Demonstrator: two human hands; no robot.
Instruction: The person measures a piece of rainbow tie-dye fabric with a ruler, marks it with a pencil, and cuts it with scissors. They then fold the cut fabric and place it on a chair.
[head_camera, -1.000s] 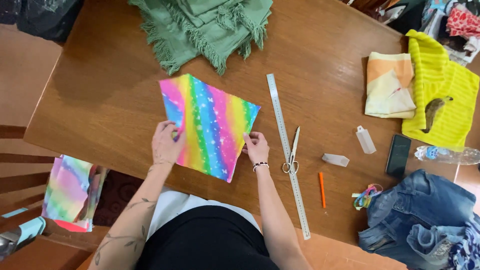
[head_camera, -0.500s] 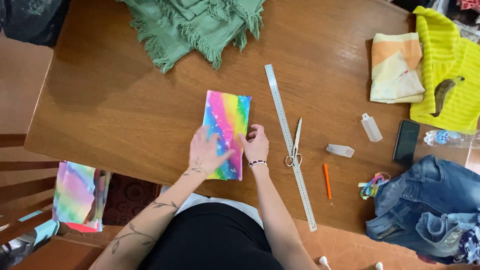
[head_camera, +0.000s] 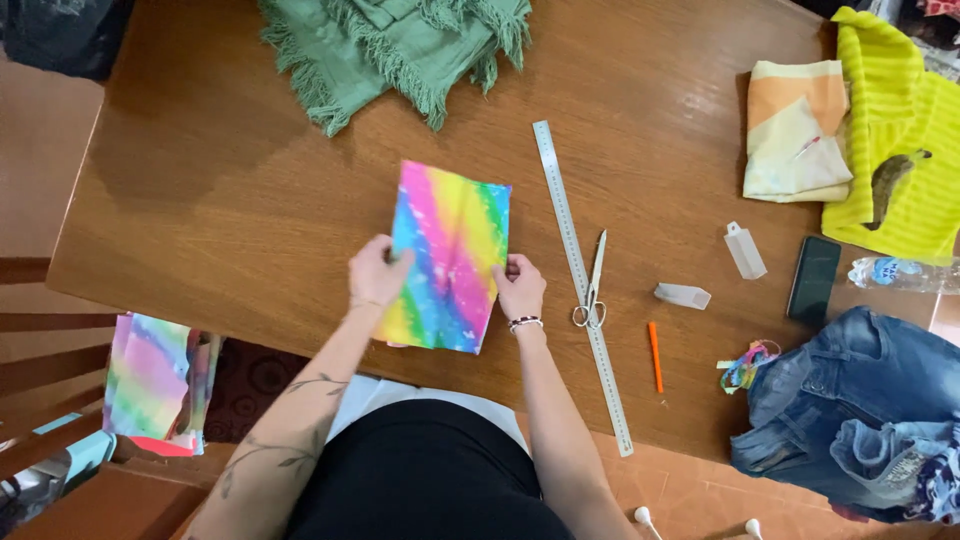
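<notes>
A folded piece of rainbow-striped fabric (head_camera: 452, 250) lies on the wooden table (head_camera: 220, 200) in front of me. My left hand (head_camera: 377, 273) grips its left edge with thumb on top. My right hand (head_camera: 520, 287) pinches the right edge, a bead bracelet on the wrist. Both hands sit at the lower half of the fabric, one on each side.
A long metal ruler (head_camera: 580, 280) and scissors (head_camera: 591, 285) lie just right of my right hand. An orange pen (head_camera: 655, 357), small white bottle (head_camera: 745, 250), phone (head_camera: 814, 279), jeans (head_camera: 850, 410), yellow cloth (head_camera: 900, 130) and green fringed cloth (head_camera: 400, 50) lie around. More rainbow fabric (head_camera: 155, 380) hangs on a chair at left.
The rainbow fabric has gone from an open square to a narrow folded rectangle. My left hand moved across to press the fold, then back to the left edge.
</notes>
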